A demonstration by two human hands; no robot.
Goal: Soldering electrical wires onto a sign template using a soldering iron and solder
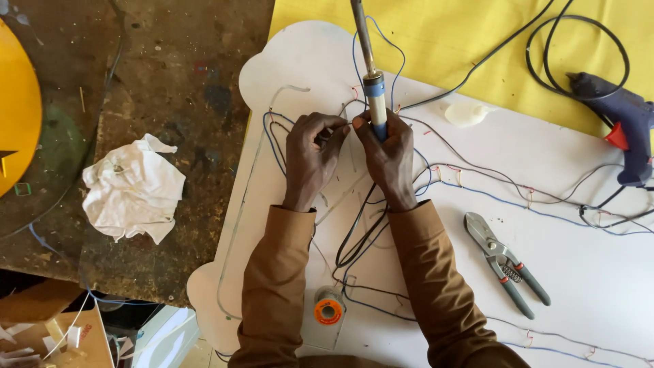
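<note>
Head view: both hands worked on wires at the far middle of the white board.
Right hand (385, 155) was closed around the soldering iron (372, 82), tip pointing far; left hand (312, 155) pinched a thin wire (338, 123) just beside it. Many wires (518, 194) already lay along the board with small red joints, so the wiring looked partly done. Solder spool (328, 311) sat near, pliers (505, 262) to the right.
</note>
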